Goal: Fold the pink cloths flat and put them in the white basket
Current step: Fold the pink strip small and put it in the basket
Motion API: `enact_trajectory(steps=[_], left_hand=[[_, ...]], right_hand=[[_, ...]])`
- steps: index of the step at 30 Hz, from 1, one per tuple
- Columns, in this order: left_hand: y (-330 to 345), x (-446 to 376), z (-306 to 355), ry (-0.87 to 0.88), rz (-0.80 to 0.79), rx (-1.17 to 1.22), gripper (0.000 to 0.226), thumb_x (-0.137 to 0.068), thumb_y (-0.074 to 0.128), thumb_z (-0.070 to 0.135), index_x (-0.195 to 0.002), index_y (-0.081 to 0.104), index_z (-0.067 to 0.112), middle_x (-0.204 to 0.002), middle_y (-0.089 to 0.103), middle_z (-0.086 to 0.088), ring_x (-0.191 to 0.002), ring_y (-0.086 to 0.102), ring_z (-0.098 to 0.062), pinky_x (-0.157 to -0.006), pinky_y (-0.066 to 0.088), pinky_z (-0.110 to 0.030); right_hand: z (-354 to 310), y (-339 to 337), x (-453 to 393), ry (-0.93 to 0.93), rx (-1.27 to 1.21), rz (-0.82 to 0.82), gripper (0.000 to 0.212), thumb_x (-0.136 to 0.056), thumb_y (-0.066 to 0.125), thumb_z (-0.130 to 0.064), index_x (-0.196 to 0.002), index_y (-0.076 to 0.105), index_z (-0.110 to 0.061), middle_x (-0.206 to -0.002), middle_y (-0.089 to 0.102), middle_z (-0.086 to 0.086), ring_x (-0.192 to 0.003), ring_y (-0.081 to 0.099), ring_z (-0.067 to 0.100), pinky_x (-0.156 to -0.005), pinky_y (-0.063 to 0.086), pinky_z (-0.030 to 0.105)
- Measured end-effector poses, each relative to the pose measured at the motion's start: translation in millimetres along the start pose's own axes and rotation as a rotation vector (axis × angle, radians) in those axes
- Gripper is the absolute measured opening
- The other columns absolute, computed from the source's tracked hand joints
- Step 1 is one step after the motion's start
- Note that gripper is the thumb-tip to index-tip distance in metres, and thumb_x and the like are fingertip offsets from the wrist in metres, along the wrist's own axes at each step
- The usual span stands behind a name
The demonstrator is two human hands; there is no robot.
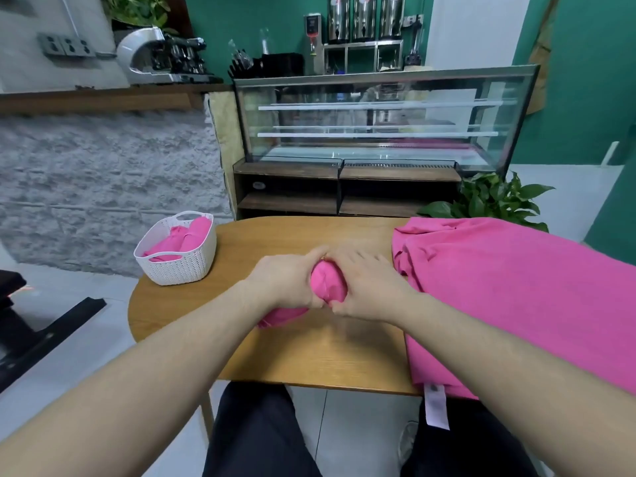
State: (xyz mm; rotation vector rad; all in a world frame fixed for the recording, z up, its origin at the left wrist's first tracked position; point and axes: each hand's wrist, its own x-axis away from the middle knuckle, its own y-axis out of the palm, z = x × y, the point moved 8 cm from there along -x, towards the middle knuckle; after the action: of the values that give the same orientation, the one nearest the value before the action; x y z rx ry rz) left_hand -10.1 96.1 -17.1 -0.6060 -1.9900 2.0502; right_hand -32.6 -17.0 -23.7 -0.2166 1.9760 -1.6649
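Note:
A bunched pink cloth point(327, 284) lies at the middle of the wooden table point(309, 352). My left hand point(285, 278) grips its left side, and a tail of the cloth sticks out below that wrist. My right hand point(370, 287) curls round its right side. The white basket point(186, 266) stands at the table's far left corner with folded pink cloths point(186, 241) inside. A pile of spread pink cloths point(509, 294) covers the right part of the table, a white label point(435, 407) hanging off its near edge.
A glass display case point(378, 118) on dark wooden shelves stands behind the table. A green potted plant point(495, 201) is at the far right. A stone-faced counter point(103, 166) is on the left. My legs in dark trousers point(254, 435) are under the near edge.

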Motion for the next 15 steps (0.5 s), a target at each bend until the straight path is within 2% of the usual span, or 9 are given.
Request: enact_trajectory(steps=[3, 6, 9, 12, 15], left_hand=[[-2.6, 3.8, -41.9, -0.051, 0.035, -0.017, 0.08, -0.062, 0.064, 0.066, -0.132, 0.032, 0.045, -0.111, 0.061, 0.01, -0.103, 0.063, -0.022, -0.076, 0.051, -0.037], [-4.3, 7.9, -91.9, -0.188, 0.055, 0.098, 0.085, -0.059, 0.059, 0.067, -0.135, 0.031, 0.044, -0.114, 0.061, 0.008, -0.102, 0.063, -0.022, -0.074, 0.049, -0.035], [-12.2, 11.7, -145.0, -0.359, 0.107, 0.191, 0.083, -0.065, 0.065, 0.06, -0.137, 0.03, 0.036, -0.11, 0.061, 0.003, -0.092, 0.063, -0.024, -0.072, 0.049, -0.036], [-21.6, 9.6, -199.1, -0.516, 0.194, 0.306, 0.073, -0.074, 0.068, 0.052, -0.134, 0.036, 0.026, -0.123, 0.056, -0.003, -0.104, 0.061, -0.029, -0.086, 0.049, -0.042], [-30.8, 0.2, -253.4, -0.615, 0.254, 0.282, 0.071, -0.082, 0.064, 0.054, -0.137, 0.039, 0.018, -0.134, 0.046, -0.011, -0.116, 0.055, -0.036, -0.089, 0.044, -0.043]], right_hand=[[-10.8, 13.7, -17.3, 0.021, -0.197, 0.073, 0.077, -0.073, 0.071, -0.049, -0.139, 0.035, -0.033, -0.139, 0.043, -0.013, -0.128, 0.043, 0.017, -0.102, 0.04, 0.043], [-19.8, 28.2, -41.7, 0.032, -0.264, 0.111, 0.075, -0.075, 0.069, -0.041, -0.14, 0.036, -0.029, -0.141, 0.042, -0.008, -0.129, 0.043, 0.021, -0.104, 0.041, 0.048], [-33.5, 45.8, -69.7, 0.023, -0.298, 0.061, 0.068, -0.078, 0.064, -0.038, -0.14, 0.04, -0.026, -0.14, 0.044, -0.004, -0.129, 0.043, 0.023, -0.105, 0.04, 0.048], [-52.8, 61.4, -96.2, -0.023, -0.319, 0.023, 0.054, -0.083, 0.063, -0.035, -0.134, 0.048, -0.025, -0.136, 0.049, -0.003, -0.125, 0.046, 0.022, -0.104, 0.04, 0.046], [-76.2, 76.2, -121.4, -0.066, -0.332, -0.028, 0.043, -0.09, 0.06, -0.033, -0.131, 0.051, -0.026, -0.135, 0.05, -0.006, -0.126, 0.044, 0.018, -0.104, 0.038, 0.042]])
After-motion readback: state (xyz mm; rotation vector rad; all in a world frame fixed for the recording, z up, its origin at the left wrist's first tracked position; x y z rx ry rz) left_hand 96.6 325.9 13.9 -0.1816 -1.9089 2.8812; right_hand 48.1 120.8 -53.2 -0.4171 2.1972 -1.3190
